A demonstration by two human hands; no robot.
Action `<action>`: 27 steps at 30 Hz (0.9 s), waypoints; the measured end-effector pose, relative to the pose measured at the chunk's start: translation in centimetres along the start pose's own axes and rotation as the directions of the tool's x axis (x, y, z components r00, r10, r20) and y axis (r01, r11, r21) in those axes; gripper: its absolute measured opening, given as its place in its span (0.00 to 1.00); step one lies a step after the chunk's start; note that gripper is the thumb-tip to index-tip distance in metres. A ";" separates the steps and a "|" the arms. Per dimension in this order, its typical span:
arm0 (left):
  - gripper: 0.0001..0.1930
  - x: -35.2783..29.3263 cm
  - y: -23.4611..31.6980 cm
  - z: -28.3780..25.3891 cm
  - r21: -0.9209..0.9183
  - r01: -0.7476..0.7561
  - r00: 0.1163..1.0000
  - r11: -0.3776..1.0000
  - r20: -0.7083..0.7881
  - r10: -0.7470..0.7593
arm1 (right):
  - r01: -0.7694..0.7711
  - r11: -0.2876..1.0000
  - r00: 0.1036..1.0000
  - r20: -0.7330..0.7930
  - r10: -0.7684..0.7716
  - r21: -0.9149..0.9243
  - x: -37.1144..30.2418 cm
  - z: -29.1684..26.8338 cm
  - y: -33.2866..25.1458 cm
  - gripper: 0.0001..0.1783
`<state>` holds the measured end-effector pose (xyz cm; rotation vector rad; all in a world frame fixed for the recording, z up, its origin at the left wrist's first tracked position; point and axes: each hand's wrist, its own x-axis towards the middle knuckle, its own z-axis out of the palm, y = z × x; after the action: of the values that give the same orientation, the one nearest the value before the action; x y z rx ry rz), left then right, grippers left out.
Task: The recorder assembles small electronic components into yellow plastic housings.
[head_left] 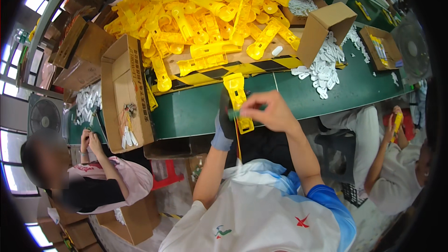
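In front of my body, at the table's edge, my left hand (225, 120) in a grey and black glove is closed around a long yellow plastic shell (236, 87). The shell stands nearly upright, its hollow side with cut-outs showing. My bare right hand (273, 110) reaches across it with thumb and fingers pinched together. A small green part (233, 114), blurred, shows at the fingertips; its exact kind is unclear. Thin coloured wires (238, 145) hang below the shell toward my shirt. The gloved fingers are partly hidden behind the shell and my right hand.
A big pile of yellow shells (186, 23) fills a bin with a striped edge (205, 80). Left of it stands a cardboard box (109, 112) with wired white pieces. White parts (322, 72) spill from a tipped carton (326, 18). Co-workers (107, 177) sit on both sides.
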<state>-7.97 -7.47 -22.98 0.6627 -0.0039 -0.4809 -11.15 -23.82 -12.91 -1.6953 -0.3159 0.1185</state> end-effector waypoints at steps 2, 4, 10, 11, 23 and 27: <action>0.24 -0.3 -0.2 0.8 0.132 -0.093 0.988 0.987 -0.109 0.108 | -0.050 0.997 0.985 -0.167 0.041 -0.051 1.2 -0.1 1.8 0.08; 0.23 -0.4 -0.1 0.6 0.087 -0.066 0.994 0.994 -0.081 0.073 | -0.098 0.995 0.957 -0.272 0.104 0.034 1.8 -0.6 3.6 0.09; 0.20 -0.4 -0.2 0.6 -0.048 -0.009 1.000 0.999 -0.006 0.009 | -0.111 0.980 0.958 -0.246 0.149 0.163 1.7 -0.8 4.4 0.06; 0.20 -0.3 -0.3 0.3 -0.071 -0.021 1.000 0.997 -0.013 0.020 | -0.092 0.976 0.969 -0.210 0.134 0.196 1.7 -0.8 4.4 0.06; 0.20 -0.6 0.1 0.6 -0.048 0.026 1.000 0.999 0.018 -0.025 | -0.130 0.984 0.950 -0.268 0.159 0.122 2.0 -1.4 4.8 0.07; 0.19 -0.3 -0.7 -0.2 0.029 -0.029 0.999 0.999 -0.017 0.029 | -0.126 0.984 0.946 -0.282 0.156 0.123 1.8 -1.2 4.5 0.07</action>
<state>-8.54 -7.71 -23.47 0.6947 -0.0037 -0.4475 -8.46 -25.02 -17.00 -1.6049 0.0326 -0.0106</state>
